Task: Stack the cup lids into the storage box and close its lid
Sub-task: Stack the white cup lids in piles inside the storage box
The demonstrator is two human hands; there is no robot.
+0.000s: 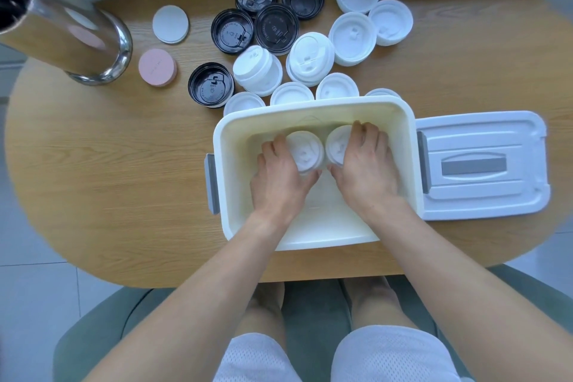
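Observation:
The white storage box (313,108) stands open at the table's near edge. Both hands are inside it. My left hand (280,177) grips a stack of white cup lids (304,150) against the box's far wall. My right hand (367,164) grips a second white lid stack (338,143) right beside the first. The box's own lid (482,164), white with a grey handle, lies flat on the table to the right. Beyond the box lie several loose white cup lids (310,62) and several black cup lids (276,28).
A steel cylinder (77,37) stands at the far left of the oval wooden table (108,180). A pink round coaster (157,67) and a white one (170,23) lie beside it. Grey latches sit on the box's left side (212,183).

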